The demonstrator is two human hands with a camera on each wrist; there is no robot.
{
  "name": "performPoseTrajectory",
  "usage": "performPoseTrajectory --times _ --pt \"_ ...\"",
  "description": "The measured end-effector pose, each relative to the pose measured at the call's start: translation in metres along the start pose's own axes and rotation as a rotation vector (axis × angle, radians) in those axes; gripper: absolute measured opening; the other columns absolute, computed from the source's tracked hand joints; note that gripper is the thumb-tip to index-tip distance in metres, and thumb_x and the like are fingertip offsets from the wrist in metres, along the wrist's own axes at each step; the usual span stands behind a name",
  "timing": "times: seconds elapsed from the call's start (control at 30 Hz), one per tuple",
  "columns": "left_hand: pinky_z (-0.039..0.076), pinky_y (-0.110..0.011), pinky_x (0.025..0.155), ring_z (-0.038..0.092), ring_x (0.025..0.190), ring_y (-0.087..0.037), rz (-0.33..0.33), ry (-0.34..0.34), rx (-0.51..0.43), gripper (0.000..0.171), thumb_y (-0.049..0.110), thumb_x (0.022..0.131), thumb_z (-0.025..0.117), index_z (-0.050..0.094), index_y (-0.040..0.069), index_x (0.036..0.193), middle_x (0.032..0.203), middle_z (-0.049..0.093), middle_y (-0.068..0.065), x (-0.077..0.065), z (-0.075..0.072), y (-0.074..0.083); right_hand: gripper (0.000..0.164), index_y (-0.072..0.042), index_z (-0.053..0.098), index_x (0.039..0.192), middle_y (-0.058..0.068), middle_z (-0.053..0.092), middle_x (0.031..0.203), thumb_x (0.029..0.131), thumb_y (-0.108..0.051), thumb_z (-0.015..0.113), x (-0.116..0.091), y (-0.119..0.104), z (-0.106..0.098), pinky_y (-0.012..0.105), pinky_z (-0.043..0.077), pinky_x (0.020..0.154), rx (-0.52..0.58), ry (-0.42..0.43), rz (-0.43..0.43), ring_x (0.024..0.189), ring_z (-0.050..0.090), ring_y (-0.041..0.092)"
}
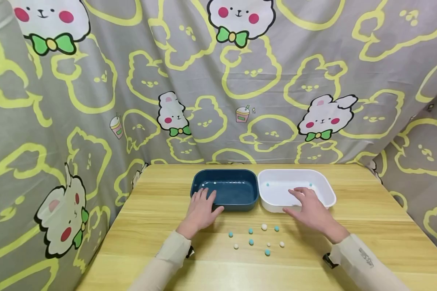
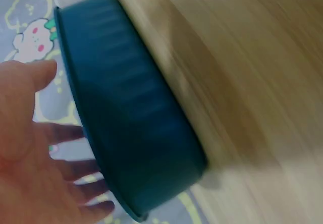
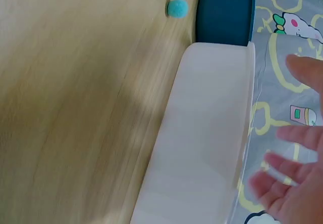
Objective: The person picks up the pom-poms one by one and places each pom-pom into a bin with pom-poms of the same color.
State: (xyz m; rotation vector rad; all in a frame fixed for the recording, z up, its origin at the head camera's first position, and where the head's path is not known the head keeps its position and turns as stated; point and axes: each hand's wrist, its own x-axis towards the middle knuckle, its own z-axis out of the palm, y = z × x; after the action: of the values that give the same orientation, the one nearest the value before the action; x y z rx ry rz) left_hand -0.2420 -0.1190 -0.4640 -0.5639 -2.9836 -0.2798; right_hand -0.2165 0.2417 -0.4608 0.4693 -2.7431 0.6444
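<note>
- Sleeves (image 1: 365,260) nearest; left hand (image 1: 201,210) spread, holding nothing, over dark blue tub (image 1: 236,207).
- Right hand (image 1: 311,211) spread too, nothing held, over white tub (image 1: 271,209).
- Loose blue balls (image 1: 251,242) and white balls (image 1: 264,227) on table (image 1: 131,250) between sleeves, in front of tubs.
- Balls probably roll: pinch lightly, one per hand, don't bump tubs.

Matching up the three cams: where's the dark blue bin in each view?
Head: dark blue bin just below centre.
Left wrist: dark blue bin left of centre, running most of the picture's height.
Right wrist: dark blue bin at the top, right of centre, cut off.
Shared landmark: white bin, at its end.
</note>
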Motion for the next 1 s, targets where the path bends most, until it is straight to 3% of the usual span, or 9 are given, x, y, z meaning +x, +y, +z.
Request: performPoseTrajectory --times 0.17,0.37,0.53,0.73,1.0 --pt "0.028 -0.048 0.106 0.037 0.128 -0.035 0.099 -0.006 -0.027 0.057 0.046 0.095 0.051 0.05 0.006 0.135 0.136 0.045 -0.017 0.002 0.0 -0.015 0.037 -0.001 0.067 0.109 0.001 0.058 0.09 0.079 -0.021 0.077 -0.003 -0.008 0.0 0.034 0.048 0.069 0.071 0.022 -0.12 0.081 0.056 0.017" --pt "0.039 -0.043 0.098 0.051 0.114 -0.026 0.202 0.011 -0.072 0.042 0.04 0.095 0.055 0.06 0.009 0.123 0.122 0.058 -0.007 0.006 0.002 -0.028 0.016 -0.003 0.069 0.097 -0.014 0.053 0.072 0.083 -0.01 0.072 -0.011 -0.009 0.001 0.022 0.044 0.057 0.223 -0.2 -0.195 0.065 0.048 0.001" --pt "0.042 -0.041 0.094 0.055 0.108 -0.022 0.244 0.009 -0.106 0.034 0.036 0.094 0.058 0.063 0.011 0.117 0.114 0.062 -0.003 0.008 0.004 -0.035 0.01 -0.006 0.069 0.094 -0.014 0.054 0.069 0.085 -0.01 0.069 -0.018 -0.006 0.005 0.022 0.044 0.055 0.328 -0.387 -0.191 0.061 0.047 -0.001" --pt "0.046 -0.037 0.091 0.058 0.105 -0.018 0.26 0.007 -0.162 0.026 0.032 0.093 0.062 0.065 0.014 0.111 0.109 0.063 0.0 0.012 0.009 -0.041 0.013 -0.006 0.068 0.094 -0.012 0.056 0.07 0.082 -0.003 0.067 -0.023 -0.004 0.014 0.022 0.046 0.058 0.423 -0.537 -0.215 0.062 0.049 -0.001" --pt "0.048 -0.034 0.087 0.06 0.098 -0.015 0.276 0.013 -0.21 0.018 0.027 0.092 0.063 0.068 0.016 0.105 0.102 0.065 0.003 0.015 0.011 -0.045 0.018 -0.01 0.067 0.095 -0.006 0.059 0.076 0.079 -0.005 0.073 -0.03 -0.004 0.024 0.022 0.048 0.061 0.507 -0.643 -0.183 0.069 0.053 0.002"
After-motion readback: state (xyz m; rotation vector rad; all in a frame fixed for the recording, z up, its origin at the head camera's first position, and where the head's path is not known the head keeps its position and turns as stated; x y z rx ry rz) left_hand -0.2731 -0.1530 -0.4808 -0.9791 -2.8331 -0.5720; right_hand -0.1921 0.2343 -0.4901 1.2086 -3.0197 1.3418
